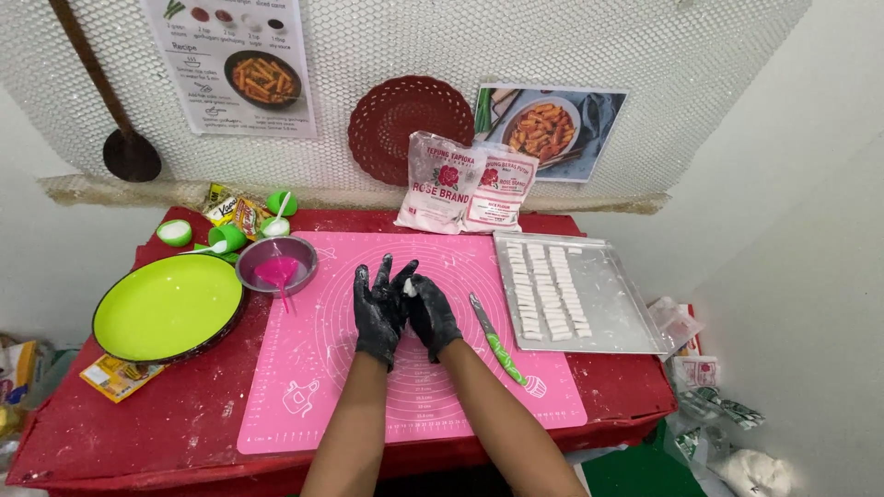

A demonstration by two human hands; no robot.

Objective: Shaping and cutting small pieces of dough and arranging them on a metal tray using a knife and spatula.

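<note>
Over the near middle of the pink mat (pixel 322 368), two hands in black gloves dusted with white flour press together palm to palm. The left hand (pixel 377 313) and the right hand (pixel 431 316) close their grip between them on a small white piece of dough (pixel 410 287), which shows only as a pale spot at the top of the joined palms; neither hand grasps anything else. Just right of the hands on the mat lies a knife (pixel 494 340) with a green patterned handle, its blade pointing away from the person. Beyond the mat's right edge rests a metal tray (pixel 635 322) carrying rows of short white dough sticks (pixel 546 290). Off the mat's left edge sits a lime-green plate (pixel 166 308) with a dark rim, and touching the mat's far left corner is a small metal bowl (pixel 276 267) holding a pink scoop (pixel 278 273). Farther left of that corner stand small green cups (pixel 226 237) with white spoons. Past the mat's far edge, two white flour bags (pixel 465 184) lean against the wall at the back of the red table (pixel 166 423), below a dark red woven disc (pixel 410 124).
</note>
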